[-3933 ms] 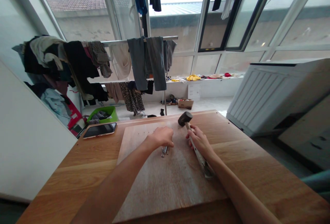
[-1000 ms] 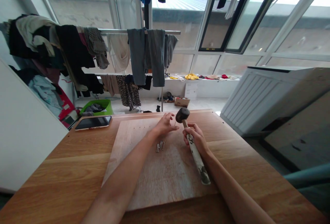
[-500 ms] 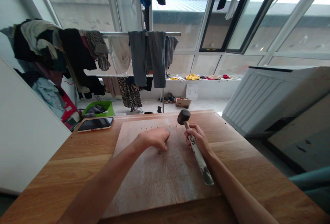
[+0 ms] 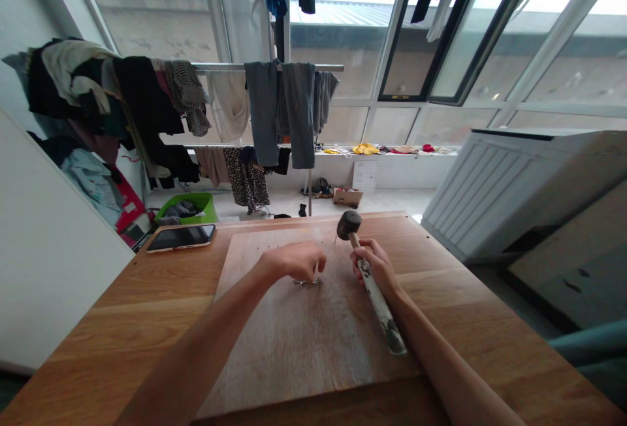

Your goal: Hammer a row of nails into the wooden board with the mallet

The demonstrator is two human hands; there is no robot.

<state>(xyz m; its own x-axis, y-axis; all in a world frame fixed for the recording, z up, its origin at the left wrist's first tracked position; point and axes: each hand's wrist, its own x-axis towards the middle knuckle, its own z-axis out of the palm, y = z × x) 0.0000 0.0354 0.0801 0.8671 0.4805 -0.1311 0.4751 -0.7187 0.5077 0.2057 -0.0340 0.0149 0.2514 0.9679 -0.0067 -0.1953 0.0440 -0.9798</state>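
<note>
My right hand (image 4: 372, 261) is wrapped round the wooden handle of a mallet (image 4: 349, 222) with a dark head. The mallet slants, its head up and away from me and its handle end towards me. My left hand (image 4: 296, 261) is bent down with its fingers closed, just above a small pile of nails (image 4: 307, 281) on a flat wooden board (image 4: 294, 341). What its fingertips hold, if anything, is too small to make out. One thin nail (image 4: 336, 237) stands upright in the board near the mallet head. Small dark dots run along the board's far part, partly behind my left hand.
Beneath the board is a wooden table (image 4: 112, 328). A phone (image 4: 181, 237) lies at its far left. Beyond the table are a green basin (image 4: 208, 207), a rack of hanging clothes (image 4: 259, 112) and a cardboard box (image 4: 347, 197). A white ribbed cabinet (image 4: 475, 184) stands to the right.
My left hand has lifted slightly and its fingers have shifted, so more of the nail pile shows beneath. My right hand and the mallet have stayed almost still.
</note>
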